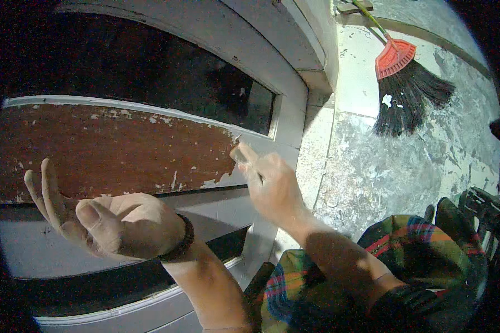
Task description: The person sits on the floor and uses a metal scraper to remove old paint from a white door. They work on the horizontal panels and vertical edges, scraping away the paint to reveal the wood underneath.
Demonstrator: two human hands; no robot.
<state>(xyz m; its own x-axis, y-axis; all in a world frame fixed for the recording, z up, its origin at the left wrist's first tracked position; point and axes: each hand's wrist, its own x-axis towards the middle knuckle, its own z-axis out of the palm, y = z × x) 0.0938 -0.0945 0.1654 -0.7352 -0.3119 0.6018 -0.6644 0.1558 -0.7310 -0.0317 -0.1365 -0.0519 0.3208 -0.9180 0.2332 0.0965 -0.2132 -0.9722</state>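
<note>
My right hand [275, 183] grips a small flat tool [236, 154], perhaps a scraper blade, mostly hidden by the fingers. Its end meets the ragged edge where grey paint gives way to bare brown wood on a slat [121, 150]. Flecks of pale paint cling to that brown surface. Lower left, my left hand [129, 224] is turned palm up with fingers apart, holding nothing. A dark band circles its wrist. It hangs in front of the slat's lower edge; whether it touches the wood, I cannot tell.
A broom [396, 58] with a red head and black bristles lies on the floor at upper right. Paint flakes litter the concrete floor [358, 175]. Dark openings [150, 62] separate the slats within the grey frame [289, 112]. Plaid cloth [408, 245] covers my legs.
</note>
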